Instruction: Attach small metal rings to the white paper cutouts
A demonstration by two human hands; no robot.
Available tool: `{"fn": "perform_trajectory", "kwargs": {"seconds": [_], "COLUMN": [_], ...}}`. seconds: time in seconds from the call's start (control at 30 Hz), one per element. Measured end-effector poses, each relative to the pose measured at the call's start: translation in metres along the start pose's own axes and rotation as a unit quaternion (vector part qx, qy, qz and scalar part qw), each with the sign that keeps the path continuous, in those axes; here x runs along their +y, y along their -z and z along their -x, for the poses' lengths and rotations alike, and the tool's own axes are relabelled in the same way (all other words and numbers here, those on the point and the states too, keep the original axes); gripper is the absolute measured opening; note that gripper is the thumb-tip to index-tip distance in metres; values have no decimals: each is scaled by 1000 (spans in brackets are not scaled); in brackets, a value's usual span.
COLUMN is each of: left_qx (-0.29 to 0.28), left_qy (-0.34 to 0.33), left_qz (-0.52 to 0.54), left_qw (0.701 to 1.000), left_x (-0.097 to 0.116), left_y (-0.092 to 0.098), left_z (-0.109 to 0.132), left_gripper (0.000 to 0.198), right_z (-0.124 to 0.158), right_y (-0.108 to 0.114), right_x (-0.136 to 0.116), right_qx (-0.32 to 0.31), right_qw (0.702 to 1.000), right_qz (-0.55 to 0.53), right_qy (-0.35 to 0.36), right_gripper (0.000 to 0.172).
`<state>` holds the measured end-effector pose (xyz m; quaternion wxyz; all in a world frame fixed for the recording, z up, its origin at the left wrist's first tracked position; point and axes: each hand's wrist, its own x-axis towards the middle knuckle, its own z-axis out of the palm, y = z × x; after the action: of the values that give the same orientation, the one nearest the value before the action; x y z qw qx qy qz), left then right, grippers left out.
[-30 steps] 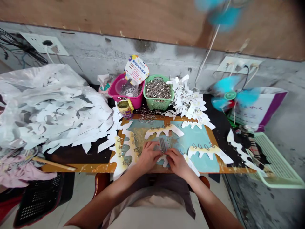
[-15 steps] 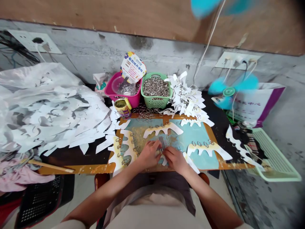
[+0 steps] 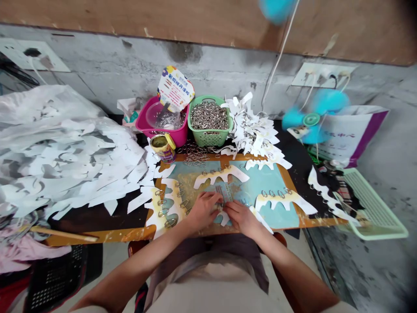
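Observation:
My left hand and my right hand meet over a white scalloped paper piece at the board's front edge. Fingers of both hands pinch around a small metal ring on it, partly hidden by the fingertips. Left of them lie two paper pieces with metal rings along their yellowish edges. A similar ringed piece lies just behind the hands, and another to the right. A further white piece is partly under my right hand.
Behind the board stand a pink basket, a green basket of metal rings and a tin. Loose rings lie before them. White paper pieces heap at left and back right. A blue fan stands right.
The view has shifted slightly, and the fan blades have turned. Both hands remain together at the paper piece, with only slight finger movement.

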<state>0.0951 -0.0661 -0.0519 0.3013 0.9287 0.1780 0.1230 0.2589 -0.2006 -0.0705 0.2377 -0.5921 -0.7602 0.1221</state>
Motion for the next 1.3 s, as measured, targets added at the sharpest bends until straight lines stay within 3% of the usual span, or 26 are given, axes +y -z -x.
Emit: {"fn": "perform_trajectory", "kwargs": {"seconds": [0.2, 0.37, 0.47, 0.57, 0.7, 0.83, 0.93, 1.0, 1.17, 1.23, 1.3], "left_qx": [-2, 14, 11, -33, -56, -52, -61, -68, -72, -73, -75], "left_qy": [-44, -48, -48, -73, -100, -87, -84, -87, -87, -87, -91], "left_qz": [-41, -24, -56, -89, -96, -92, -91, -95, -102, -101, -103], "left_qw": [998, 998, 997, 993, 989, 991, 990, 989, 988, 988, 988], "left_x": [-6, -1, -2, -6, -8, -7, -8, -8, -8, -7, -7], "left_y": [2, 14, 17, 17, 19, 20, 20, 20, 21, 21, 21], "left_z": [11, 13, 3, -10, -18, -16, -16, -17, -20, -20, -20], "left_gripper": [28, 38, 20, 9, 8, 19, 17, 11, 12, 13, 12], "right_z": [4, 10, 11, 12, 13, 10, 8, 9, 15, 16, 15], "right_y": [6, 6, 3, 3, 5, 11, 14, 13, 4, 3, 5], "right_x": [-12, -19, -20, -22, -22, -21, -20, -19, -14, -15, -19], "right_qx": [-23, -26, -28, -24, -24, -25, -34, -17, 117, 141, 128], "right_qw": [999, 998, 998, 997, 995, 997, 997, 999, 977, 972, 980], "right_qz": [35, 53, 57, 77, 98, 78, 66, 35, -111, -123, -98], "right_qy": [2, 5, -2, -16, -22, 6, 10, -19, -137, -141, -117], "right_gripper": [43, 50, 51, 51, 48, 45, 32, 24, 23, 25, 25]}}
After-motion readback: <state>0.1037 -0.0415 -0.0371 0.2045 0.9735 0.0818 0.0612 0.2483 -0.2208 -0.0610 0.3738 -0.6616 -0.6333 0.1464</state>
